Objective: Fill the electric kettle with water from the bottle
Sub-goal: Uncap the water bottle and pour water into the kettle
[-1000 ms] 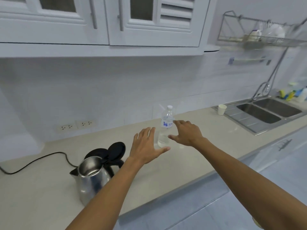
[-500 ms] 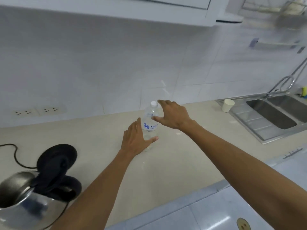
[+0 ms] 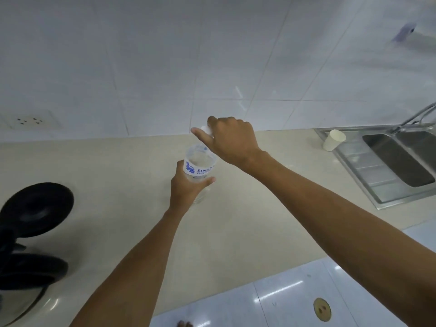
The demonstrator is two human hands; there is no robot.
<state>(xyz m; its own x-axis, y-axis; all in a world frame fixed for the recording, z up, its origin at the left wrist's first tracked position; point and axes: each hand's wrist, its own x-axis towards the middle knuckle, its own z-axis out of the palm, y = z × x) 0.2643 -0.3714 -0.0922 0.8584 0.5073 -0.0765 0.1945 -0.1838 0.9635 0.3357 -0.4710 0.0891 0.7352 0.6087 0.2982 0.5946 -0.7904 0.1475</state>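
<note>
Your left grip [image 3: 186, 188] is clamping the bottle [image 3: 200, 165] on the counter [image 3: 247, 232]; your right grip [image 3: 232, 140] is pinching its cap [image 3: 206, 129].

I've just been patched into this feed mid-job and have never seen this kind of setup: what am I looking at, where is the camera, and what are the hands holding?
There is no machine here. A person works with two bare hands, and the one picture comes from a wide-angle camera worn on the head, looking forward and down, so the arms reach in from the bottom.

The left hand grips a clear water bottle around its body, near the label. The right hand is closed over the bottle's top, with a white cap peeking out between the fingers; whether the cap is loose cannot be told.

On the beige counter the kettle sits at the far left edge, its black lid flipped open. To the right is a steel sink with a paper cup on its drainboard. A wall socket is on the tiles.
</note>
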